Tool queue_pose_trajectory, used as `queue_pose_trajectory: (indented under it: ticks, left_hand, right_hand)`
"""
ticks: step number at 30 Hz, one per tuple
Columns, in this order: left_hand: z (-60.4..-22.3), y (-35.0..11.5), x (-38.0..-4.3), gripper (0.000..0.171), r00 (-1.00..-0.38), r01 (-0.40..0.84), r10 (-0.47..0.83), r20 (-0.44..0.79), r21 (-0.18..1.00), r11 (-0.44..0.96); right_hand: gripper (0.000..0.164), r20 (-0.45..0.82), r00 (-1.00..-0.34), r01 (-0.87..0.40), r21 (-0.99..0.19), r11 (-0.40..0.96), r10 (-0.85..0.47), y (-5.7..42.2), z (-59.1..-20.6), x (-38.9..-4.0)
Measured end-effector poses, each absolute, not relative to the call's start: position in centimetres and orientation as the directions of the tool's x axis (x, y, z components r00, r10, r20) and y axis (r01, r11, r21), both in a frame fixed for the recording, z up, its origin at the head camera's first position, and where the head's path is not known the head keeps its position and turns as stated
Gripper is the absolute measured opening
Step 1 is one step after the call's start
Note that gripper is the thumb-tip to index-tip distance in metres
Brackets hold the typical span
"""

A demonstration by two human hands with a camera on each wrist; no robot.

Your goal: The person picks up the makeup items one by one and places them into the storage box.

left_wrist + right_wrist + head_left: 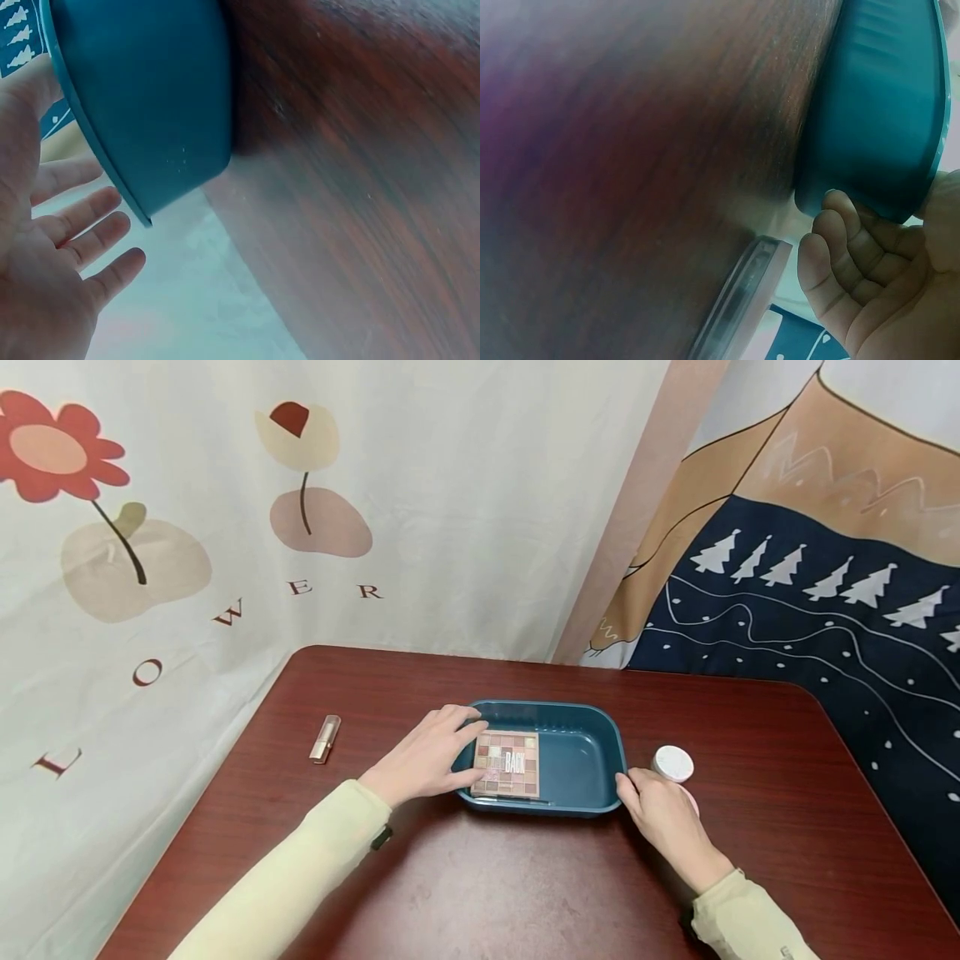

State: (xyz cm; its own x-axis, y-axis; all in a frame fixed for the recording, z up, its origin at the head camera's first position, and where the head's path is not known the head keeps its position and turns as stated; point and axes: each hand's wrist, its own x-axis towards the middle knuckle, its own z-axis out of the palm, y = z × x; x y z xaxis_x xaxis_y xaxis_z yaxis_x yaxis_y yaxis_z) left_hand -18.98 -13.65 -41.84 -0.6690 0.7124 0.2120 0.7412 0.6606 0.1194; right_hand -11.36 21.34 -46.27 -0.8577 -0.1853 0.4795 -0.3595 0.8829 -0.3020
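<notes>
Blue tray (576,764) sits between left fingers (116,277) and right fingers (817,262).

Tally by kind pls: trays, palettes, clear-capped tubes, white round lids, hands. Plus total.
Trays: 1, blue tray
Palettes: 1, inside the tray, palette
Clear-capped tubes: 1, tube
White round lids: 1, lid
Hands: 2, left hand and right hand
Total: 6
</notes>
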Motion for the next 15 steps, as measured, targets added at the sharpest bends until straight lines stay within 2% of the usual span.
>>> queue_pose_trajectory:
  ticks: [8, 15]
  left_hand:
    - [-41.7, -14.9, -18.7, 0.074, -0.682, 0.728, 0.689, 0.247, 0.141, 0.670]
    - [-41.5, -16.1, -18.6, 0.076, -0.708, 0.705, 0.662, 0.248, 0.177, 0.687]
  right_hand:
    - [0.040, 0.460, -0.869, -0.348, -0.308, 0.885, -0.182, 21.4, -46.3, -11.4]
    - [0.040, 0.467, -0.865, -0.352, -0.307, 0.884, -0.182, 21.3, -46.3, -11.3]
